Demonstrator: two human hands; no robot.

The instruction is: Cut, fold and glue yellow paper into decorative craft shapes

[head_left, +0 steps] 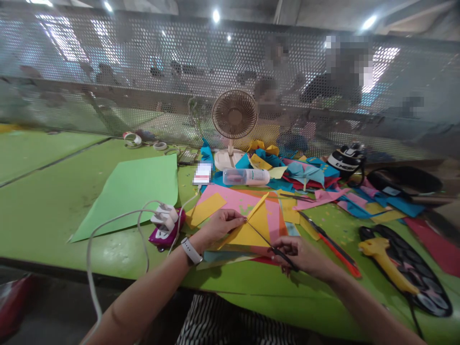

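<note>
My left hand (pixel 223 226) pinches a piece of yellow paper (pixel 248 236) between thumb and fingertips, and a narrow yellow strip (pixel 259 205) stands up beside the fingers. My right hand (pixel 302 256) is closed around the dark handles of a pair of scissors (pixel 285 259). Their thin blades slant up and left across the yellow paper toward my left fingertips. Beneath lie pink paper (pixel 274 218) and other coloured sheets. Some of my right fingers are hidden behind the handles.
A purple power strip (pixel 166 233) with white plugs and cables sits left of my left forearm. Behind are a green sheet (pixel 138 184), a clear bottle (pixel 246 177) and a fan (pixel 235 115). An orange cutter (pixel 339 254) and a yellow glue gun (pixel 390 266) on a black palette lie right.
</note>
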